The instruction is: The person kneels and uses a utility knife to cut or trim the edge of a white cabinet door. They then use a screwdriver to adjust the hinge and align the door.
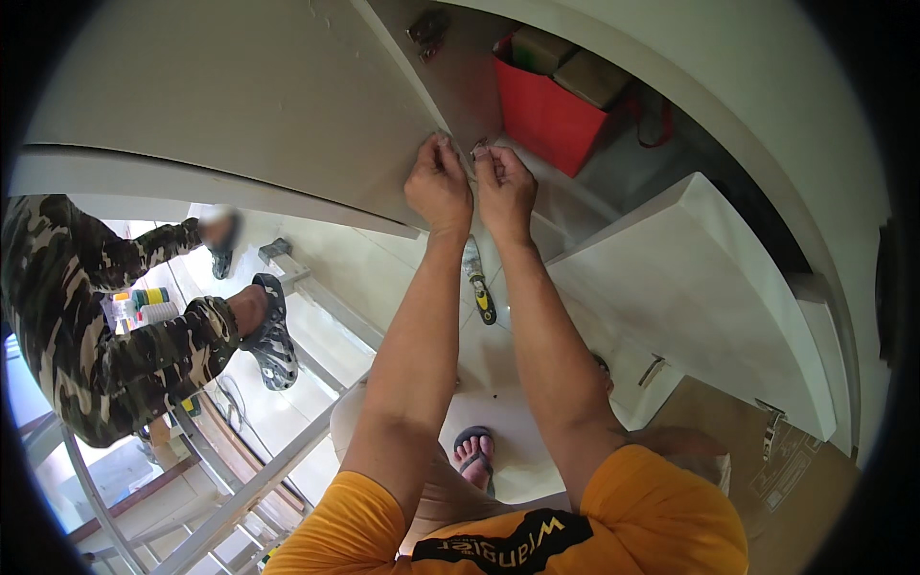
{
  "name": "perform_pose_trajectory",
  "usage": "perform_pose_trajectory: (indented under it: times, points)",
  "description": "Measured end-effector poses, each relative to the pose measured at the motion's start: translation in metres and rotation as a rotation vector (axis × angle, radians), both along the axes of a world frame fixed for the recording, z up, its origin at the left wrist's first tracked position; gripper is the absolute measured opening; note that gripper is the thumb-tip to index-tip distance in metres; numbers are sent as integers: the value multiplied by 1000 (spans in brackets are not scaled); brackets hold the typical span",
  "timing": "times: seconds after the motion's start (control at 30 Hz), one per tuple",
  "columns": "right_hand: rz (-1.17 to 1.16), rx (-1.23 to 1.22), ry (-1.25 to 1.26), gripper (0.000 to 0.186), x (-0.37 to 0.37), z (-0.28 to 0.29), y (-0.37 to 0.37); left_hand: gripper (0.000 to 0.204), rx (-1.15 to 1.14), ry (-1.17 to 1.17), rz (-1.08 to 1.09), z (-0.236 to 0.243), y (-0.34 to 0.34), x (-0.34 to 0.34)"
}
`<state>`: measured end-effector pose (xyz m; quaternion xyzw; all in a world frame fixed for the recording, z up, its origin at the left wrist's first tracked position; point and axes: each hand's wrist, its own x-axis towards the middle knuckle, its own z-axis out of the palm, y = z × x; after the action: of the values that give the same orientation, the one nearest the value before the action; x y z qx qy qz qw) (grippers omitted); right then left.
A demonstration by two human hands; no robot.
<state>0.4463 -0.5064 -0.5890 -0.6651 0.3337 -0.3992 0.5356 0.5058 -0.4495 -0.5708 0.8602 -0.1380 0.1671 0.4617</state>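
Observation:
Both my arms reach forward to the front edge of a cabinet's upright panel point(407, 72). My left hand point(441, 192) is closed in a pinch at that edge; whatever its fingertips hold is hidden. Close beside it, my right hand point(505, 196) pinches a small metal piece point(480, 146), too small to name. Higher up on the inner side of the cabinet sits a dark metal fitting point(427, 29). Below my wrists, a scraper-like tool with a yellow and black handle point(481, 292) lies on the floor.
Inside the cabinet stands a red bag point(551, 110) holding boxes. A white door panel point(700, 297) with metal hinges point(770, 422) leans at the right, near brown cardboard point(767, 489). At left, a person in camouflage trousers point(144, 345) is on a metal ladder point(259, 484).

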Motion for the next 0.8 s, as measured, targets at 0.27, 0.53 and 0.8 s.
perform_pose_trajectory:
  times: [0.27, 0.53, 0.8]
  points:
    - [188, 357, -7, 35, 6, -24, 8, 28, -47, 217, -231, -8, 29, -25]
    - [180, 39, 234, 21, -7, -50, 5, 29, 109, 302, -299, -13, 68, -74]
    - [610, -398, 831, 46, -129, -134, 84, 26, 384, 476, -502, 39, 163, -107]
